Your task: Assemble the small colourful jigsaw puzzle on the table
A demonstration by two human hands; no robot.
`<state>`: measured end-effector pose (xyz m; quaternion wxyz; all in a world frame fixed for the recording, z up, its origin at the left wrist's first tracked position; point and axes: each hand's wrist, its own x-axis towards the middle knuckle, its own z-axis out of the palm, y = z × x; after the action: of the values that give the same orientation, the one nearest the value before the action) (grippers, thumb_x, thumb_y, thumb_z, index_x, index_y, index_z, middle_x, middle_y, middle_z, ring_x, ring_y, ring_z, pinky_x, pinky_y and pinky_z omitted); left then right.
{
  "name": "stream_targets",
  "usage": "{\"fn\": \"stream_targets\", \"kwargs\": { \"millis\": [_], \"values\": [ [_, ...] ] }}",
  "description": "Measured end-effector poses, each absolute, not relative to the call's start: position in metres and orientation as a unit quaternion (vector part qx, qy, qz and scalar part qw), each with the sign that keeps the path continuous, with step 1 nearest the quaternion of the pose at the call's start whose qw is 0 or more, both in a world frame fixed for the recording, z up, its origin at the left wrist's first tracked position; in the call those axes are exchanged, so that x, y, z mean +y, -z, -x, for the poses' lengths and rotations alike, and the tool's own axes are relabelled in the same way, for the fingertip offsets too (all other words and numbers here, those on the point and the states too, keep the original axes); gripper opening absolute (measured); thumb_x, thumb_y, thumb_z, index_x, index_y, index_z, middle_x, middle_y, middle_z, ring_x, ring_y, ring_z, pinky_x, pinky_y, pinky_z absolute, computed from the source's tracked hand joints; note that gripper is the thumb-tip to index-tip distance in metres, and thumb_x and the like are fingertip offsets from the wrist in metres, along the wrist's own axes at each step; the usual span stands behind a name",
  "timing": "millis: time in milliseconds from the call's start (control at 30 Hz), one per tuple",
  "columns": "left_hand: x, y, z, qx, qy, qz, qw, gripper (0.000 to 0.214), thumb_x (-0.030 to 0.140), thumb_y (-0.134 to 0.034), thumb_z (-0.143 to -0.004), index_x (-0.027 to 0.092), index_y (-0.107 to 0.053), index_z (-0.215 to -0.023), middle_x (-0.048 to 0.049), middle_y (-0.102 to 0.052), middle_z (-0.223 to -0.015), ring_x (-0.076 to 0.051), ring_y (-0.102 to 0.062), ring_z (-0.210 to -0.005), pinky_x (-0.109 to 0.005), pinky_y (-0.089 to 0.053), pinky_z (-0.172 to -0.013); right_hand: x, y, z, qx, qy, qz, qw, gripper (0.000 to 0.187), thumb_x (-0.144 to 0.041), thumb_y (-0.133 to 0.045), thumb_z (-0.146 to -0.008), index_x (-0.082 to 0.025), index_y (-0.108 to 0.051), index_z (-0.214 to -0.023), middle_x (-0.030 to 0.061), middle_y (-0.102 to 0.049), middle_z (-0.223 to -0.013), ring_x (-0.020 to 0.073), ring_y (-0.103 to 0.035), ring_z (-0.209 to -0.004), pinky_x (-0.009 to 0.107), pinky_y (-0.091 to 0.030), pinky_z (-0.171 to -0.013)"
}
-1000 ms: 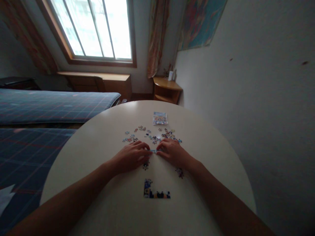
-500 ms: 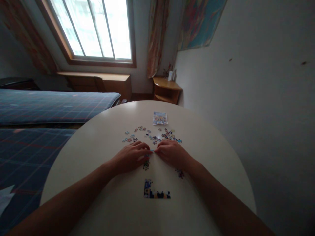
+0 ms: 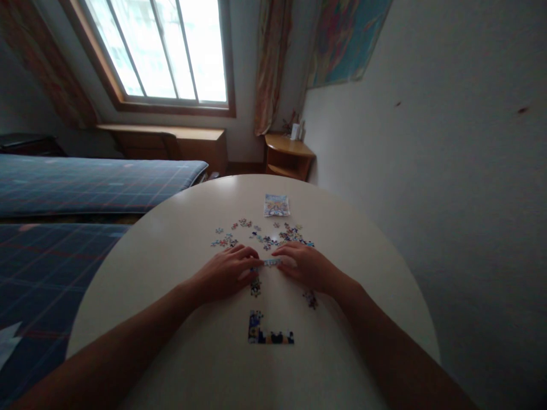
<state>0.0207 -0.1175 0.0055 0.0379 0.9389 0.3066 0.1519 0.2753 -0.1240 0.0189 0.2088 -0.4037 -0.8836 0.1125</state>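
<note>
Both my hands rest on a round white table [image 3: 179,239], fingertips meeting over a small light-blue strip of joined puzzle pieces [image 3: 270,262]. My left hand [image 3: 226,271] has its fingers curled, pressing the strip's left end. My right hand [image 3: 304,264] pinches the strip's right end. An L-shaped assembled puzzle section [image 3: 269,331] lies nearer to me. Loose puzzle pieces [image 3: 265,236] are scattered just beyond my fingers. Two small clusters lie by my hands, one [image 3: 255,286] under the left and one [image 3: 310,298] beside the right wrist.
A small printed picture card [image 3: 276,205] lies at the table's far side. A bed with a blue plaid cover [image 3: 77,185] stands to the left. A wooden corner shelf [image 3: 288,154] and a window [image 3: 162,51] are behind. A white wall runs close on the right.
My right hand has slid a little to the right, uncovering more of the light-blue strip between my fingertips. My left hand has stayed in place.
</note>
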Motion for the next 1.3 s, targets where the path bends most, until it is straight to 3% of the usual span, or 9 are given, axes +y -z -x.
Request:
{"fn": "stream_targets", "kwargs": {
  "millis": [167, 333, 500, 600, 1000, 1167, 1300],
  "values": [
    [-0.118, -0.006, -0.024, 0.271, -0.152, -0.949, 0.053, 0.042, 0.033, -0.052, -0.097, 0.027, -0.048, -0.138, -0.0051, -0.055, -0.137, -0.024, -0.049, -0.122, -0.042, -0.046, -0.102, -0.121, -0.02, -0.289, -0.874, -0.152, 0.404, 0.223, 0.019, -0.021, -0.064, -0.087, -0.022, -0.074, -0.103, 0.0073, -0.071, -0.109, 0.0201, -0.064, -0.103, 0.037, -0.049, -0.095],
    [-0.118, -0.006, -0.025, 0.236, -0.131, -0.96, 0.069, 0.042, 0.028, -0.052, -0.096, 0.028, -0.049, -0.138, -0.0014, -0.052, -0.142, -0.023, -0.047, -0.126, -0.042, -0.043, -0.107, -0.119, -0.031, -0.311, -0.841, -0.197, 0.447, 0.232, 0.016, -0.02, -0.061, -0.088, -0.021, -0.074, -0.096, 0.0055, -0.072, -0.098, 0.0167, -0.064, -0.089, 0.032, -0.049, -0.085],
    [-0.115, -0.006, -0.023, 0.223, -0.132, -0.961, 0.092, 0.043, 0.025, -0.051, -0.097, 0.028, -0.049, -0.139, -0.0015, -0.051, -0.144, -0.022, -0.045, -0.129, -0.041, -0.041, -0.109, -0.126, -0.041, -0.332, -0.799, -0.286, 0.504, 0.158, 0.024, -0.036, -0.071, -0.081, -0.019, -0.076, -0.097, 0.0046, -0.07, -0.086, 0.0157, -0.061, -0.076, 0.028, -0.047, -0.071],
    [-0.113, -0.006, -0.023, 0.225, -0.133, -0.96, 0.101, 0.043, 0.026, -0.051, -0.097, 0.029, -0.048, -0.14, -0.0012, -0.051, -0.144, -0.022, -0.045, -0.13, -0.042, -0.041, -0.109, -0.128, -0.041, -0.331, -0.799, -0.318, 0.495, 0.123, 0.028, -0.036, -0.073, -0.078, -0.019, -0.075, -0.101, 0.0043, -0.068, -0.085, 0.0154, -0.06, -0.076, 0.027, -0.045, -0.069],
    [-0.114, -0.004, -0.023, 0.227, -0.129, -0.961, 0.093, 0.042, 0.027, -0.049, -0.098, 0.028, -0.048, -0.14, -0.0019, -0.049, -0.145, -0.023, -0.044, -0.13, -0.043, -0.042, -0.109, -0.132, -0.042, -0.324, -0.801, -0.285, 0.517, 0.103, 0.019, -0.033, -0.071, -0.079, -0.017, -0.073, -0.09, 0.0029, -0.064, -0.08, 0.0139, -0.057, -0.072, 0.025, -0.041, -0.065],
    [-0.116, -0.006, -0.023, 0.226, -0.138, -0.959, 0.096, 0.042, 0.028, -0.05, -0.097, 0.03, -0.049, -0.139, -0.0034, -0.049, -0.145, -0.023, -0.046, -0.128, -0.043, -0.043, -0.108, -0.132, -0.043, -0.322, -0.814, -0.268, 0.502, 0.121, 0.03, -0.034, -0.074, -0.077, -0.02, -0.072, -0.103, 0.0041, -0.063, -0.089, 0.0156, -0.058, -0.078, 0.026, -0.044, -0.071],
    [-0.117, -0.009, -0.024, 0.229, -0.134, -0.959, 0.104, 0.042, 0.027, -0.051, -0.096, 0.03, -0.049, -0.139, -0.003, -0.049, -0.145, -0.024, -0.046, -0.128, -0.045, -0.043, -0.108, -0.131, -0.042, -0.316, -0.828, -0.251, 0.486, 0.124, 0.024, -0.034, -0.074, -0.078, -0.021, -0.073, -0.098, 0.0049, -0.062, -0.091, 0.0162, -0.057, -0.079, 0.027, -0.045, -0.073]
  ]
}}
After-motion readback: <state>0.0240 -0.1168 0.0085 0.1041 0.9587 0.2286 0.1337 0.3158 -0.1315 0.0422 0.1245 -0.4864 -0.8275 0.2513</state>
